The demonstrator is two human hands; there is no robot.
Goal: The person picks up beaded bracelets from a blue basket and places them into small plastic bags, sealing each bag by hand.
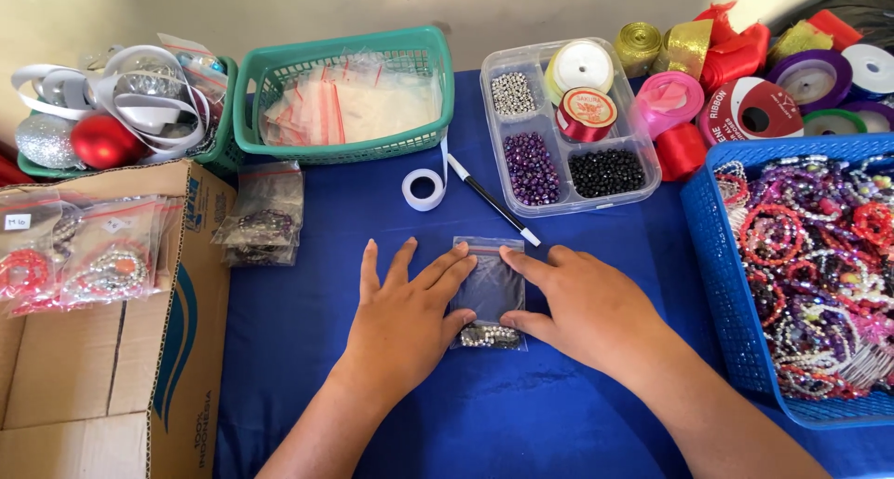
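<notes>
Now both hands flat: left hand [405,311], right hand [582,307] pressing clear bead bag [489,293] on blue tablecloth [307,293]

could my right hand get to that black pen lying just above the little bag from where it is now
Probably yes. The right hand rests flat on the small plastic bag, and the black pen lies on bare blue cloth just beyond its fingertips, with nothing between them.

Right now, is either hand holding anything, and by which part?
Nothing is lifted. Both hands press a small clear zip bag flat on the blue tablecloth: left hand on its left edge, right hand on its right edge.
</notes>
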